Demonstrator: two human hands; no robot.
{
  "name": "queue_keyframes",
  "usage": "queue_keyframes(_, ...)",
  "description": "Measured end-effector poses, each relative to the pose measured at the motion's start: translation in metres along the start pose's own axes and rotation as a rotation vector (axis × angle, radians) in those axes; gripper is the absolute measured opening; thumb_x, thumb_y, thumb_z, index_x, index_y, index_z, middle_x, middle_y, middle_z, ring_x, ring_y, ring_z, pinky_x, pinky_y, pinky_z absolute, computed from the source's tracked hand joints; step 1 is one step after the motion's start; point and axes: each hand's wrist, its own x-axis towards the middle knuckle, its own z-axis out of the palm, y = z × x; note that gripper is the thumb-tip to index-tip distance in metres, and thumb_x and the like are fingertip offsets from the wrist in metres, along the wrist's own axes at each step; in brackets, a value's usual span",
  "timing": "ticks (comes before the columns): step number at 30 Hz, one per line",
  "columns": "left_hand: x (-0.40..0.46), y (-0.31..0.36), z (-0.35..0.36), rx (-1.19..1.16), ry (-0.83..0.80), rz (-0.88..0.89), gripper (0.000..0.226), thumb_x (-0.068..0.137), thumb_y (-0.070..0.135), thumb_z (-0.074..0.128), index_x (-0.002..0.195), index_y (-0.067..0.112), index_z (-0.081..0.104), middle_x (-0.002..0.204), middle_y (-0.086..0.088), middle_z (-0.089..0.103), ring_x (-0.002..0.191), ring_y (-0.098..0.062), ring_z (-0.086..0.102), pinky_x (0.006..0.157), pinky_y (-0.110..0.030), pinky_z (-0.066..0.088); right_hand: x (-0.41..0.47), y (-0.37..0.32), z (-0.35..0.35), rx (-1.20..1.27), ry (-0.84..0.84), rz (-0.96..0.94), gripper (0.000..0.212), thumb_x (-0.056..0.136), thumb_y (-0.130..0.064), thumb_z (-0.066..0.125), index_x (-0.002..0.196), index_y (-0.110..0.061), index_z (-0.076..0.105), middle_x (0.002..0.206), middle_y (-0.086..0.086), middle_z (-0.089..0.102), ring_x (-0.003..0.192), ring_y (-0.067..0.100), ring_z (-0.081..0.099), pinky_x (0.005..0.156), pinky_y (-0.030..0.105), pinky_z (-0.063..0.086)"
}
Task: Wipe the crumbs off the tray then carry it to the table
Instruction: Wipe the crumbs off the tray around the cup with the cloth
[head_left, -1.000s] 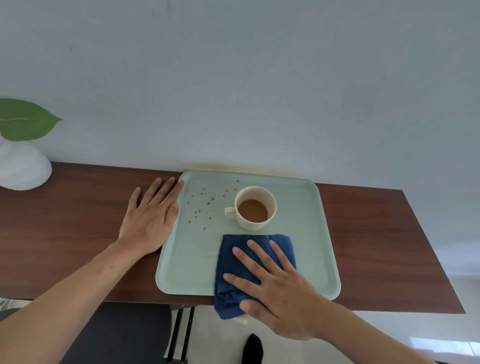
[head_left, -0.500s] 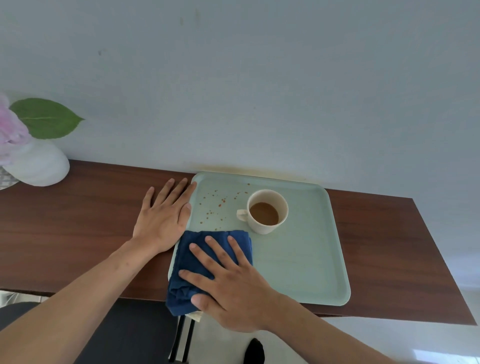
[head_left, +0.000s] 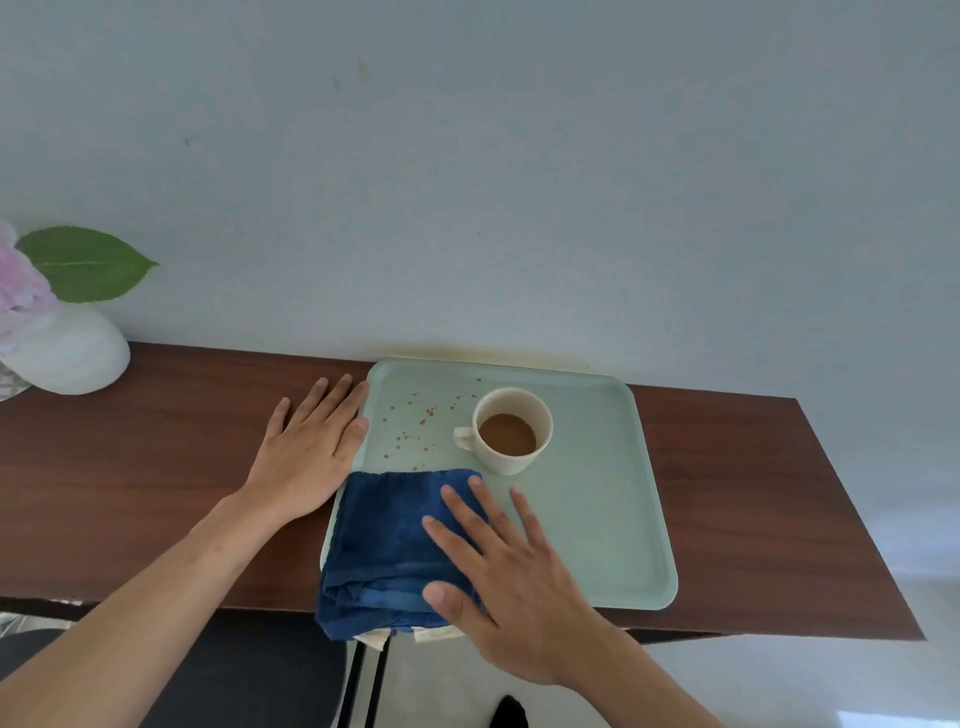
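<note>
A pale green tray (head_left: 597, 519) lies on a dark wooden table (head_left: 130, 467) against the wall. Brown crumbs (head_left: 415, 421) are scattered over its far left part. A white cup (head_left: 511, 431) of brown drink stands on the tray to the right of the crumbs. A folded blue cloth (head_left: 384, 535) covers the tray's near left corner and hangs over the table edge. My right hand (head_left: 509, 582) presses flat on the cloth's right side, with the outer fingers on bare tray. My left hand (head_left: 306, 457) rests flat on the table, touching the tray's left rim.
A white vase (head_left: 67, 353) with a pink flower and a green leaf (head_left: 88, 265) stands at the table's far left. A dark chair seat (head_left: 234, 675) sits below the near edge. The wall runs right behind the tray.
My right hand slid the cloth from the tray's near middle to its near left corner, then shifted toward the cloth's right side. My left hand stayed against the tray's left rim.
</note>
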Motion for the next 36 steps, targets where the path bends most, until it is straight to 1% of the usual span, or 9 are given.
queue_keyframes(3,-0.014,0.003,0.001,-0.003,0.009,-0.007,0.062,0.106,0.061,0.004,0.164,0.041,0.007,0.172,0.016,0.0,0.159,-0.008,-0.006,0.129,-0.052,0.004,-0.021,0.02,-0.004,-0.011,0.023,0.101,0.07,0.105,-0.072,0.001,0.168,-0.04,0.0,0.173,-0.014,-0.024,0.153,0.009,-0.037,0.129,0.054,-0.011)
queue_keyframes(7,-0.037,0.016,-0.002,0.011,0.019,0.009,0.069,0.102,0.064,0.0,0.164,0.038,0.007,0.172,0.015,-0.002,0.159,-0.008,-0.008,0.129,-0.052,0.004,-0.045,0.055,-0.003,-0.041,0.079,0.224,0.076,0.101,-0.075,-0.005,0.168,-0.04,0.004,0.174,-0.015,-0.019,0.154,0.008,-0.035,0.129,0.051,-0.009)
queue_keyframes(12,-0.072,0.059,-0.008,0.048,-0.001,0.077,0.069,0.101,0.064,-0.004,0.163,0.035,-0.001,0.172,0.011,-0.01,0.157,-0.01,-0.017,0.13,-0.05,-0.002,-0.058,0.104,-0.005,-0.026,0.213,0.411,0.074,0.102,-0.076,-0.001,0.167,-0.043,0.011,0.175,-0.013,-0.012,0.157,0.009,-0.029,0.131,0.051,-0.006)
queue_keyframes(15,-0.091,0.092,-0.004,0.064,-0.013,0.128,0.067,0.103,0.063,-0.004,0.163,0.033,-0.004,0.171,0.01,-0.015,0.156,-0.011,-0.021,0.13,-0.049,-0.002,-0.054,0.132,-0.006,0.021,0.266,0.528,0.076,0.099,-0.078,0.0,0.166,-0.045,0.01,0.175,-0.012,-0.016,0.157,0.009,-0.028,0.131,0.048,-0.009)
queue_keyframes(18,-0.106,0.114,0.014,0.098,-0.013,0.187,0.063,0.107,0.06,0.008,0.164,0.032,0.009,0.173,0.007,0.0,0.159,-0.015,-0.007,0.129,-0.049,0.005,-0.046,0.151,-0.005,0.096,0.3,0.603,0.082,0.095,-0.082,-0.001,0.167,-0.044,0.009,0.176,-0.011,-0.014,0.159,0.01,-0.023,0.131,0.048,-0.008)
queue_keyframes(21,-0.113,0.123,0.033,0.162,-0.053,0.216,0.06,0.109,0.057,0.02,0.16,0.029,0.033,0.169,0.001,0.028,0.156,-0.023,0.024,0.118,-0.052,0.017,-0.038,0.16,-0.001,0.112,0.276,0.612,0.083,0.094,-0.082,-0.002,0.167,-0.043,0.004,0.176,-0.011,-0.015,0.16,0.012,-0.022,0.13,0.051,-0.012)
queue_keyframes(23,-0.115,0.121,0.042,0.179,-0.059,0.207,0.06,0.108,0.057,0.021,0.158,0.028,0.038,0.167,-0.001,0.033,0.153,-0.025,0.033,0.116,-0.054,0.02,-0.036,0.162,0.003,0.092,0.279,0.611,0.081,0.095,-0.081,-0.002,0.167,-0.043,0.003,0.175,-0.011,-0.016,0.159,0.011,-0.023,0.129,0.05,-0.015)
queue_keyframes(32,-0.117,0.101,0.044,0.185,-0.002,0.096,0.064,0.104,0.051,0.031,0.157,0.017,0.04,0.165,-0.01,0.036,0.152,-0.029,0.035,0.118,-0.053,0.022,-0.035,0.166,0.011,0.072,0.309,0.617,0.075,0.099,-0.076,0.001,0.167,-0.044,0.0,0.175,-0.015,-0.015,0.159,0.007,-0.022,0.129,0.048,-0.015)
queue_keyframes(36,-0.103,0.099,0.044,0.194,-0.021,0.106,0.065,0.107,0.052,0.023,0.161,0.018,0.031,0.169,-0.009,0.025,0.156,-0.028,0.024,0.119,-0.05,0.017,-0.035,0.167,0.011,0.067,0.314,0.611,0.074,0.1,-0.075,0.002,0.167,-0.044,0.002,0.175,-0.016,-0.014,0.158,0.006,-0.022,0.129,0.048,-0.014)
